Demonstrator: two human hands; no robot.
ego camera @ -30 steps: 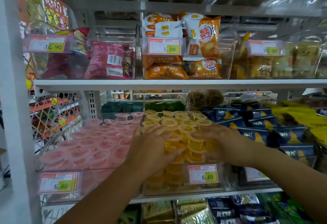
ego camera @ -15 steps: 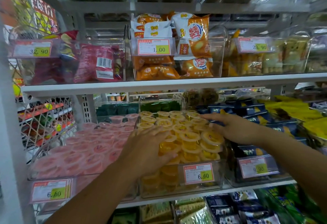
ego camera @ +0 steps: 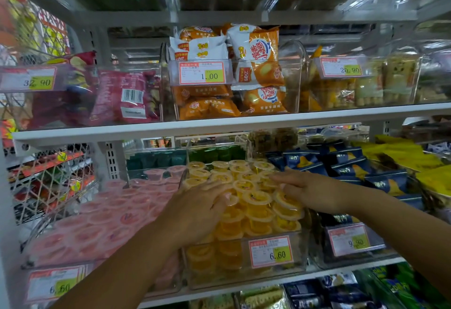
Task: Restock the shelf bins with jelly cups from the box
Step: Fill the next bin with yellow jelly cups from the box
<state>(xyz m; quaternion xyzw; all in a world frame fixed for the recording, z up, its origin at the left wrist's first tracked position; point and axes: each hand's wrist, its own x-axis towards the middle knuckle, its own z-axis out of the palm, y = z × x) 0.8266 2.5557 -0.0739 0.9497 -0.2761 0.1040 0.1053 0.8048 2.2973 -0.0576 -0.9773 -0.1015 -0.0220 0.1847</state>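
Palms of left hand (ego camera: 195, 207) and right hand (ego camera: 308, 186) press yellow jelly cups (ego camera: 258, 198), fingers straight.

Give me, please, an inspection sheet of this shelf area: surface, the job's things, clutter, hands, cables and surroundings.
Surface: white metal shelf board; bins stand on it side by side.
Job's things: clear plastic bin heaped above its rim with yellow jelly cups; to its left, pink jelly cups fill the next bin; supply box not seen.
Clutter: nothing seen.
Grippers: left hand lies flat on the yellow cups, fingers straight; right hand rests on them farther back, fingers straight; neither holds a cup.
Cables: nothing seen.
Surroundings: dark blue snack packets to the right; orange snack bags on the shelf above; red-and-yellow price tag reads 6.60.
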